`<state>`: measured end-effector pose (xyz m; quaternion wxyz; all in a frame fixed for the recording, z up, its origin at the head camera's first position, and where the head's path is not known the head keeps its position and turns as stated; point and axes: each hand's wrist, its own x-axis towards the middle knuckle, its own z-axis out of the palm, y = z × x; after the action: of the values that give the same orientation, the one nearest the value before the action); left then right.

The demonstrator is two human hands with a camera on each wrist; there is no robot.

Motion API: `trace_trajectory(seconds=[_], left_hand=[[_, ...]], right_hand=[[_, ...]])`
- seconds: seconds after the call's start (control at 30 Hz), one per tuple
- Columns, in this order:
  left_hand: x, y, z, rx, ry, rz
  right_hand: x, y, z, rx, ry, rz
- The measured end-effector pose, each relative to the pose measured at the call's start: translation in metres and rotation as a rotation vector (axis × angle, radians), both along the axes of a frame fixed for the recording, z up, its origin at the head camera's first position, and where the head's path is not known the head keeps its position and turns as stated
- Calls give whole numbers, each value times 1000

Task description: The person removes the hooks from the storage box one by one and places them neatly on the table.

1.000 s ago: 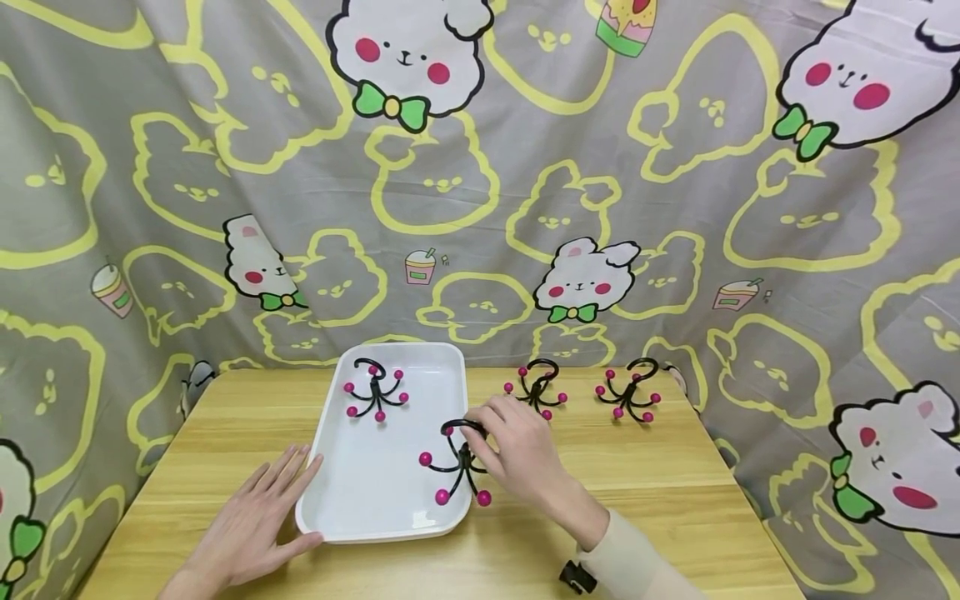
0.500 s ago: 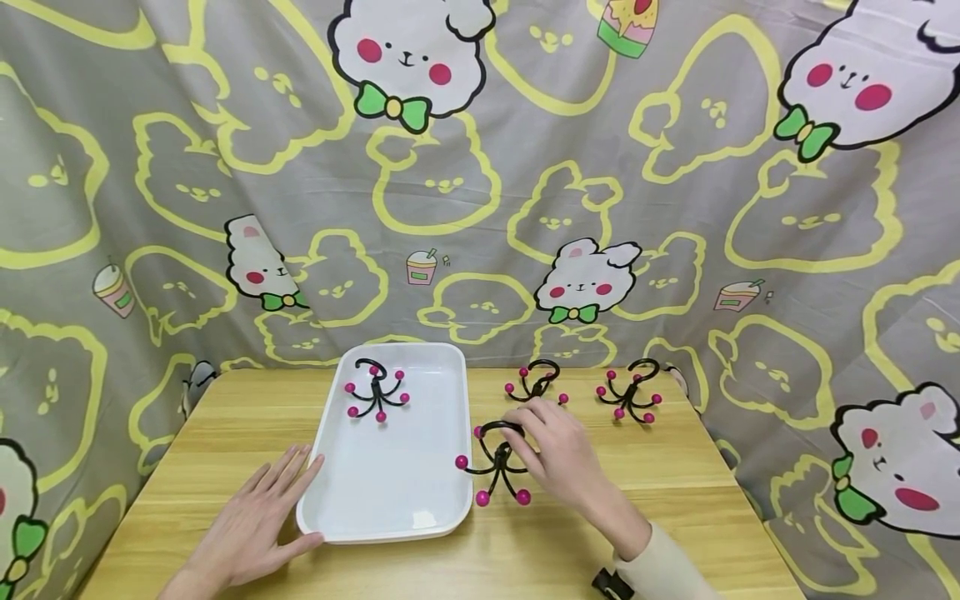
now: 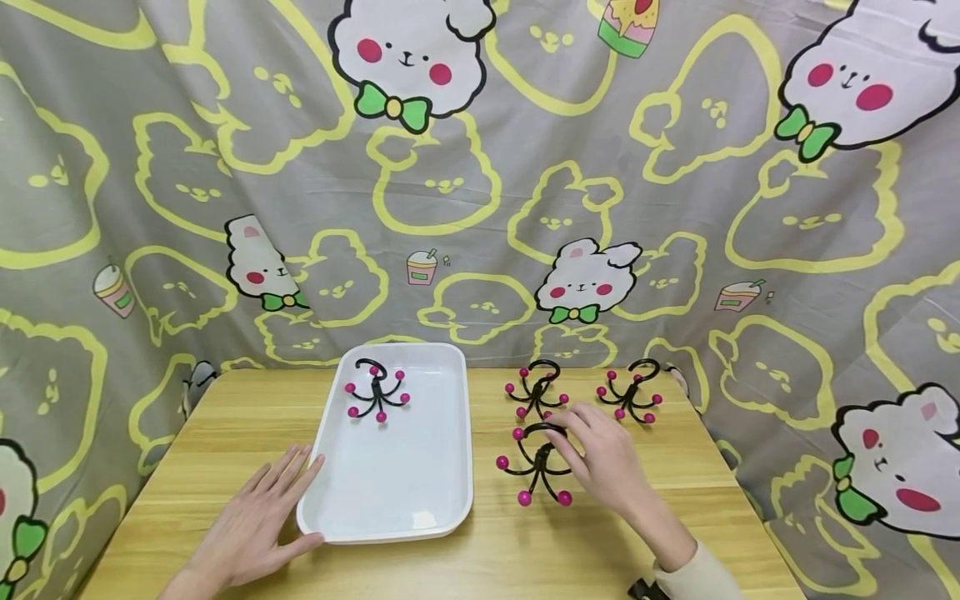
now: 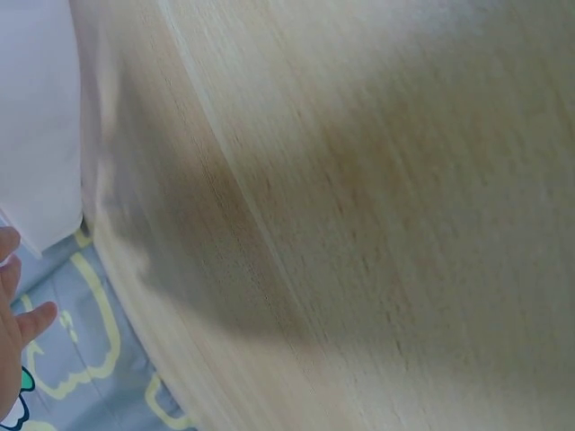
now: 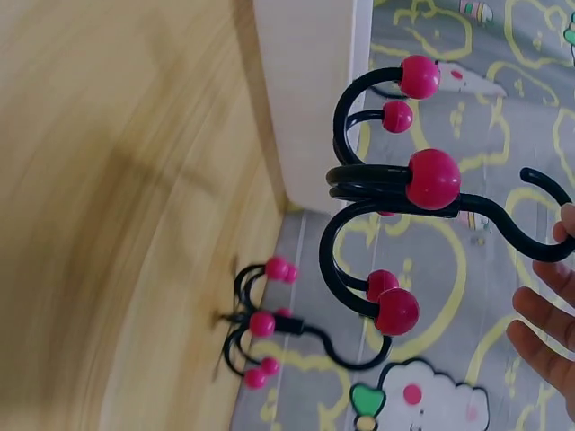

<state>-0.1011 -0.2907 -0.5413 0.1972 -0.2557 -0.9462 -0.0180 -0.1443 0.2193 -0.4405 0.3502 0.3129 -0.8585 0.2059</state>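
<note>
My right hand [image 3: 606,462] pinches the top of a black multi-armed hanging hook [image 3: 542,458] with pink ball tips. In the right wrist view that hook [image 5: 436,178] is off the table, to the right of the white tray [image 3: 375,479]. A similar hook [image 3: 377,392] stands inside the tray near its far end. Two more, a nearer-left hook [image 3: 537,393] and a right one [image 3: 630,393], stand on the table at the back right. My left hand [image 3: 251,525] lies with fingers spread at the tray's left edge, fingertips and thumb touching it.
The wooden table [image 3: 637,525] carries the tray left of its middle. A grey patterned curtain [image 3: 480,217] hangs behind and along both sides. A black strap [image 3: 647,590] shows by the right sleeve.
My right hand has carried the held hook to the right, from over the tray's right side to beyond its edge. The left hand and the tray have stayed put.
</note>
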Motion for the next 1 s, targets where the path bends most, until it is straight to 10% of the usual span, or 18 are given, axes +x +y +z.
trace_trajectory(seconds=[1.0], left_hand=[[1, 0, 2, -11, -22, 16]], right_hand=[[-4, 107, -13, 54, -96, -167]])
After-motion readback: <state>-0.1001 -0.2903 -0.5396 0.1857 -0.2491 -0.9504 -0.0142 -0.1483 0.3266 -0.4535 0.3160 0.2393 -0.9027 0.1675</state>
